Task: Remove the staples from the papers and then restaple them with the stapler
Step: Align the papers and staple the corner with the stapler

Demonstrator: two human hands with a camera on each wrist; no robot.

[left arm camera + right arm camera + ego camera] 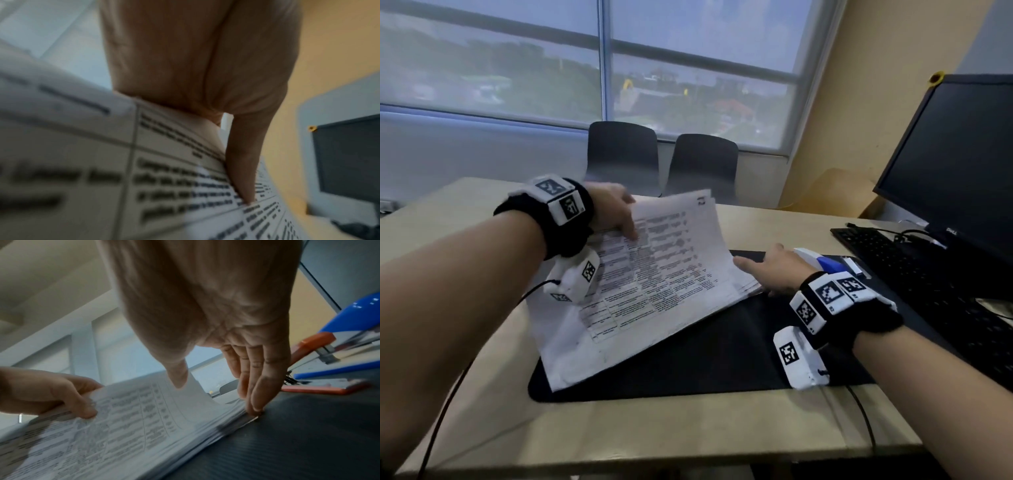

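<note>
A stack of printed papers (654, 291) lies on a black mat (722, 359), its far side lifted and curved. My left hand (616, 212) pinches that raised edge, thumb (244, 162) on the printed top sheet (164, 178). The right wrist view shows its fingers (61, 395) curled round the sheets (123, 426). My right hand (774, 270) is at the stack's right corner, fingers (252, 394) straight, tips pressing the paper edge against the mat (308, 434). A blue and white stapler (825, 263) lies just behind the right hand, also seen as the blue stapler (353, 316). No staple is visible.
A black keyboard (928, 284) and a dark monitor (955, 164) stand at the right. A flat orange-edged object (322, 387) lies on the mat by the stapler. Two dark chairs (623, 154) stand behind the wooden table (654, 438). Thin cables trail from both wrists.
</note>
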